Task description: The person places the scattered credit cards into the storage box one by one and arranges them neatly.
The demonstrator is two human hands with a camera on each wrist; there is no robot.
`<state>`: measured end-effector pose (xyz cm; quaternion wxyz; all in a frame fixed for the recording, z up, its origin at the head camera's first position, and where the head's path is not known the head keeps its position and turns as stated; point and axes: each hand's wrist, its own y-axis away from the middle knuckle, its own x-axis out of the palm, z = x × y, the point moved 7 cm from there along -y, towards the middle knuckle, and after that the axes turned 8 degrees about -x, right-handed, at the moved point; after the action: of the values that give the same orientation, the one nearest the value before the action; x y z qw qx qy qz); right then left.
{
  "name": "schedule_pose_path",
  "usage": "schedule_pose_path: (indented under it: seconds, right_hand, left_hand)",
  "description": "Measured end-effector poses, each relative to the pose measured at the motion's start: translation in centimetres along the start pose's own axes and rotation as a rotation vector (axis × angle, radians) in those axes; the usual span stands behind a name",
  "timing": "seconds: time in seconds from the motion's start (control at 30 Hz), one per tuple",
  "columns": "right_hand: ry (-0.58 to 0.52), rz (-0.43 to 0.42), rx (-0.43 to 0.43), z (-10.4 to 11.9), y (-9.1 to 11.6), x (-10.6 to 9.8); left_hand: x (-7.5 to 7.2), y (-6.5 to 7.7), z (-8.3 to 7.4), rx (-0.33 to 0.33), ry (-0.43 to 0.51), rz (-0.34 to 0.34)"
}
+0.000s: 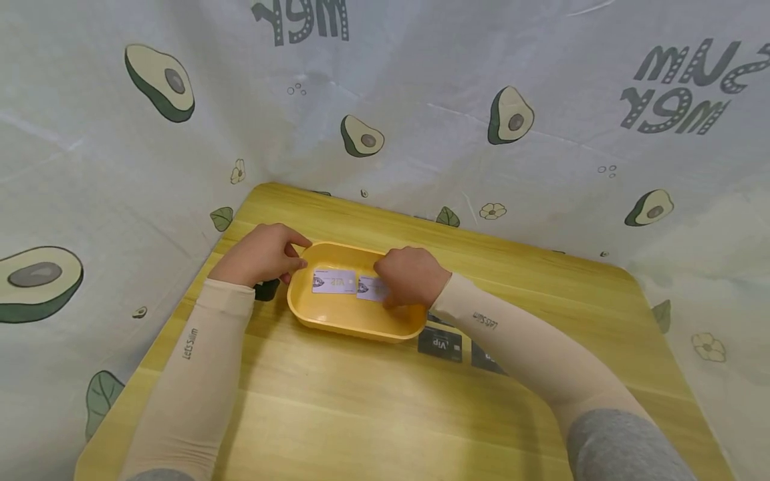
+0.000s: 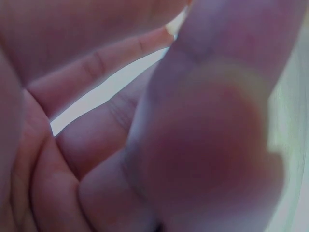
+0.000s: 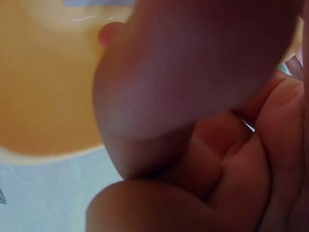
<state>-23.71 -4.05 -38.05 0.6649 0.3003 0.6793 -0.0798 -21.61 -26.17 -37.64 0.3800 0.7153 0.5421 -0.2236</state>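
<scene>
A yellow plastic tray (image 1: pixel 349 329) with a raised rim sits on the wooden table. Two white VIP cards lie in it side by side, the left card (image 1: pixel 333 281) in full sight and the right card (image 1: pixel 371 288) partly covered. My left hand (image 1: pixel 265 255) pinches the tray's left rim, thumb on the near inner side. My right hand (image 1: pixel 414 275) reaches into the tray with curled fingers and appears to pinch the right card's far end, though the fingertips are mostly hidden. Blurred fingers (image 2: pixel 203 140) fill the left wrist view; curled fingers (image 3: pixel 159 87) cover much of the right wrist view.
Several black VIP cards (image 1: pixel 440 344) lie on the table (image 1: pixel 361 401) to the tray's right, partly under the right forearm. A dark object (image 1: pixel 267 290) is beside the left wrist. An avocado-print curtain (image 1: pixel 421 80) stands behind the table.
</scene>
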Motion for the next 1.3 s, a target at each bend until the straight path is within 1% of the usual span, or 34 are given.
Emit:
schedule_pose_path:
  seconds: [0.13, 0.23, 0.3, 0.43, 0.53, 0.6, 0.7, 0.77, 0.83, 0.93, 1.0, 1.13, 1.3]
  right_hand:
    - [-0.048, -0.014, 0.000, -0.7, 1.1, 0.1]
    - [-0.110, -0.061, 0.010, -1.6, 2.5, 0.1]
    - [-0.173, -0.123, 0.019, -2.2, 3.7, -0.1]
    - [-0.315, -0.302, 0.014, -3.2, 6.9, -0.9]
    - [-0.384, -0.421, 0.013, -3.8, 9.6, -1.2]
    - [-0.411, -0.478, 0.033, -4.4, 11.4, -1.0]
    - [-0.422, -0.521, 0.086, -5.3, 13.6, -0.2]
    - [-0.437, -0.525, 0.132, -6.0, 14.9, 0.6]
    - [-0.463, -0.503, 0.175, -6.5, 15.8, 1.7]
    - [-0.500, -0.440, 0.230, -7.1, 16.7, 3.4]
    - [-0.505, -0.395, 0.256, -7.2, 17.2, 4.4]
    - [-0.475, -0.346, 0.284, -7.1, 17.9, 5.7]
    - [-0.454, -0.339, 0.292, -6.9, 18.2, 6.2]
  left_hand:
    - [0.1, -0.1, -0.6, 0.005, -0.016, 0.001]
    - [0.0, -0.1, -0.9, 0.003, -0.026, -0.009]
    - [0.1, 0.0, -1.1, -0.003, -0.031, -0.015]
    - [0.1, 0.2, -1.3, -0.010, -0.055, -0.041]
    - [0.2, 0.4, -1.3, -0.009, -0.070, -0.055]
    - [0.3, 0.6, -1.3, -0.005, -0.070, -0.054]
    - [0.4, 0.9, -1.2, 0.003, -0.072, -0.051]
    - [0.4, 1.1, -1.1, 0.006, -0.080, -0.050]
    - [0.5, 1.1, -1.1, 0.004, -0.087, -0.048]
    - [0.7, 1.1, -1.3, -0.001, -0.097, -0.042]
    - [0.8, 1.0, -1.5, -0.001, -0.099, -0.036]
    - [1.0, 0.9, -1.8, 0.012, -0.094, -0.027]
    - [1.0, 1.1, -1.8, 0.026, -0.074, -0.030]
